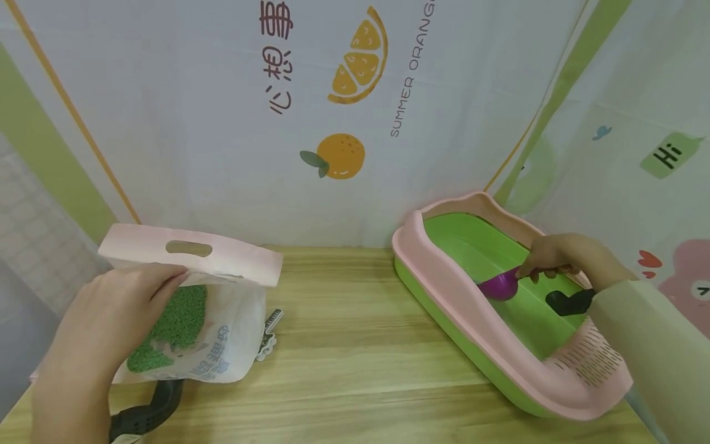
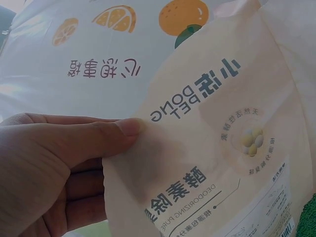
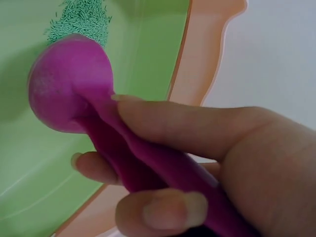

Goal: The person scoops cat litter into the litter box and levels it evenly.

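Observation:
My left hand [image 1: 111, 320] pinches the top edge of a white and pink bag [image 1: 233, 327] that stands open at the left, green pellets [image 1: 180, 324] showing inside it. In the left wrist view, thumb and fingers hold the bag's printed wall [image 2: 197, 148]. At the right, my right hand [image 1: 560, 256] grips the handle of a purple scoop [image 1: 501, 285] inside a green litter tray with a pink rim [image 1: 444, 271]. The right wrist view shows the scoop's bowl [image 3: 74, 84] tipped beside a small heap of green pellets [image 3: 81, 22] on the tray floor.
A small flat black-and-white item [image 1: 270, 336] lies beside the bag on the wooden table [image 1: 344, 345]. Behind the table hangs a white curtain [image 1: 222, 154] with orange prints. The tray's raised rim stands around the right hand.

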A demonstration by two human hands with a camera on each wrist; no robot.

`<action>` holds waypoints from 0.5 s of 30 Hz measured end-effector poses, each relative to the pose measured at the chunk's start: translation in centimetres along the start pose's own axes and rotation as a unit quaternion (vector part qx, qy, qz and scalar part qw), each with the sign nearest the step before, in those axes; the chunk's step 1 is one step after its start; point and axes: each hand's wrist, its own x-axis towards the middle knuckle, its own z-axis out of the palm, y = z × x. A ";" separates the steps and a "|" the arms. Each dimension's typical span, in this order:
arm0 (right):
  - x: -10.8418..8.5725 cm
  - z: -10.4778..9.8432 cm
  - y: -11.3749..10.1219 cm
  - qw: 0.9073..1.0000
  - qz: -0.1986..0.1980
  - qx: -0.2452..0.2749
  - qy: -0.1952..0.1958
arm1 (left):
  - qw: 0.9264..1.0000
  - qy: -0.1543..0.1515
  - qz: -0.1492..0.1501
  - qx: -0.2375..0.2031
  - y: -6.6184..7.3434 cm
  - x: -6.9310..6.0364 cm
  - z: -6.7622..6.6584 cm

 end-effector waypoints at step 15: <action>0.1 -1.3 -2.0 0.998 0.006 -0.061 -0.001 | 1.000 -0.008 -0.004 0.003 0.0 0.0 -0.1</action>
